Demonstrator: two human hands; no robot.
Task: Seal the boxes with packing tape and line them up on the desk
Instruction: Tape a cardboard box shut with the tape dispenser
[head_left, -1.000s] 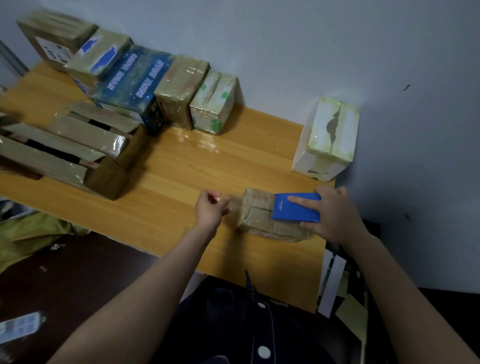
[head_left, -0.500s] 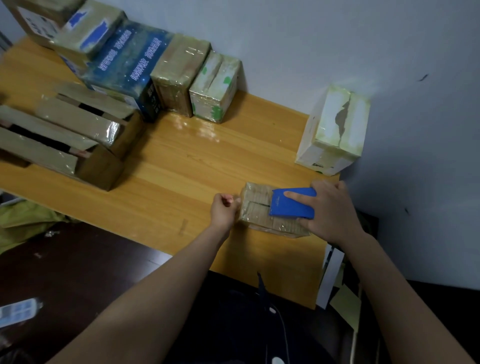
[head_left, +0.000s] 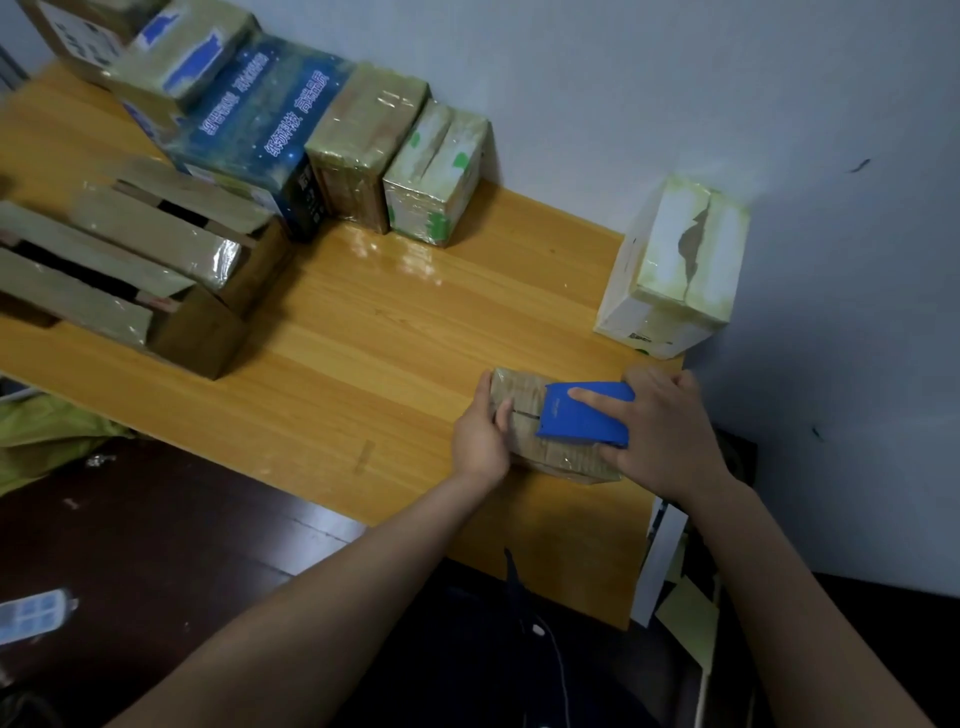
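Observation:
A small brown cardboard box (head_left: 524, 400) lies near the front right of the wooden desk (head_left: 363, 353). My left hand (head_left: 480, 436) grips its left end, thumb on top. A blue tape dispenser (head_left: 584, 415) rests on the box's top, held by my right hand (head_left: 665, 431) with the index finger stretched along it. A row of taped boxes (head_left: 363, 150) lines the wall at the back left. One white taped box (head_left: 675, 270) stands apart at the back right corner.
Two larger brown boxes (head_left: 130, 270) with open flaps sit on the left of the desk. The desk's right edge is close to my right hand. Dark floor, a yellow-green bag (head_left: 47, 431) and papers (head_left: 680, 618) lie below the desk.
My left hand has moved right from a spot beside the box and now grips the box's left end. The dispenser stayed on the box's top.

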